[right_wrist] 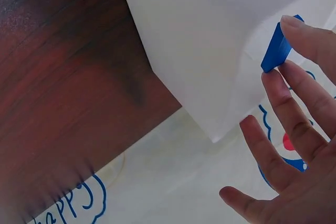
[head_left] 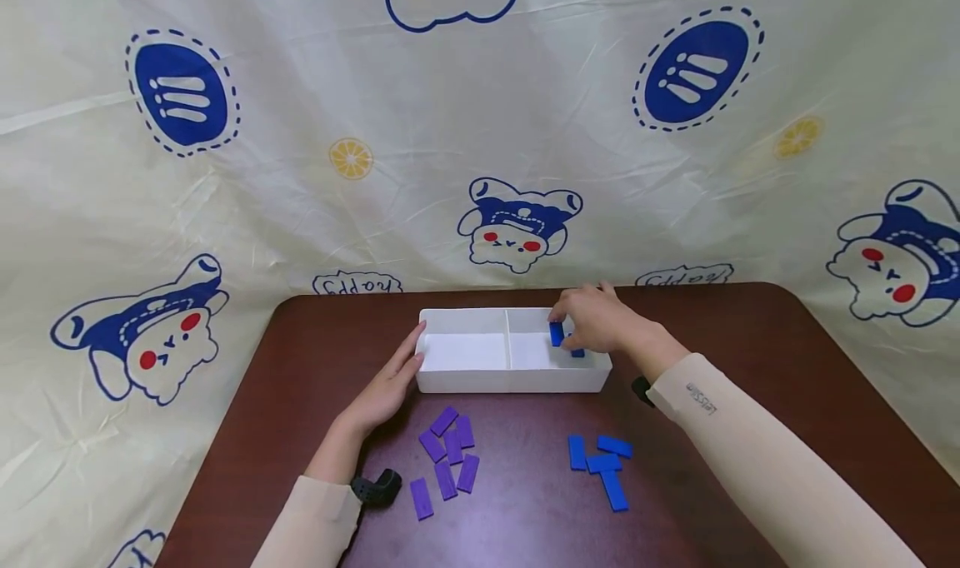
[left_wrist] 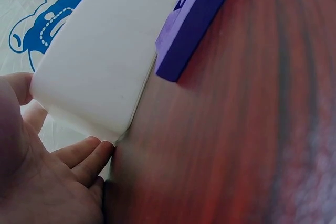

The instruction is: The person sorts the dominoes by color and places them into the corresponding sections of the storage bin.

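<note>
A white box [head_left: 463,381] with two compartments stands toward the back of the table. My left hand [head_left: 384,395] rests on its left end, fingers fairly straight against the end wall in the left wrist view. Over the right compartment, my right hand [head_left: 600,320] pinches a blue tile [right_wrist: 275,52] between thumb and fingertips. Another blue tile [head_left: 577,353] shows in that compartment, partly hidden by the hand. The left compartment's white floor [head_left: 465,351] is bare.
Several purple tiles [head_left: 446,480] lie loosely on the brown table [head_left: 517,518] in front of the box's left side. Several blue tiles [head_left: 614,491] lie in front of its right side, some touching. A printed cloth [head_left: 420,218] hangs behind the table.
</note>
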The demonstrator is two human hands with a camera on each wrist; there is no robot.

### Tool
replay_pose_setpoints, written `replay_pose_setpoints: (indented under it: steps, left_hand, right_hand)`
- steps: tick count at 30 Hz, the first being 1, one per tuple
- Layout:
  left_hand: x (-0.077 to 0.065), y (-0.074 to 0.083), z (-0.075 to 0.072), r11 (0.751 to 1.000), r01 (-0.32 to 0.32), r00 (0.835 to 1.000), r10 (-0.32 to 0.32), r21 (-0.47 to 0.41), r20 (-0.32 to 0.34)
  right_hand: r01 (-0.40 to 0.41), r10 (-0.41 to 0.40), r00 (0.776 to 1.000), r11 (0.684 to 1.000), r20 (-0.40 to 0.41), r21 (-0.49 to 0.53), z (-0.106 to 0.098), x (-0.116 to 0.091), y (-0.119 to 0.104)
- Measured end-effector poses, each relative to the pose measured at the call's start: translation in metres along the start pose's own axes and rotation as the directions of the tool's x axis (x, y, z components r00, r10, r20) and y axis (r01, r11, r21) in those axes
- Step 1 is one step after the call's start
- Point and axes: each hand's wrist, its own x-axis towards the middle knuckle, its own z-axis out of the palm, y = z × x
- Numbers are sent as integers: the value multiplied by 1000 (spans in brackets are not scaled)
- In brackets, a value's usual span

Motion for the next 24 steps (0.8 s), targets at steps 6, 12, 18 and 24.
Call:
replay_pose_setpoints:
  steps: [6,12,18,24]
  left_hand:
    - [1,1,1,1000,5,1000,-5,4,6]
    - [-2,4,-2,1000,3,1000,-3,1,-13]
    - [-6,1,-2,1000,17,1000,-17,-1,-23]
    - [-3,1,2,1000,16,1000,-17,-7,-13]
  right_hand:
    - [11,-11,1000,1000,3,-18,8,1,1]
    - [20,-20,1000,999,-3,-28,15,7,-3]
    - [14,-16,1000,997,-25,-77,24,8,-5]
    - [11,-19,998,991,-54,-134,30,4,-2]
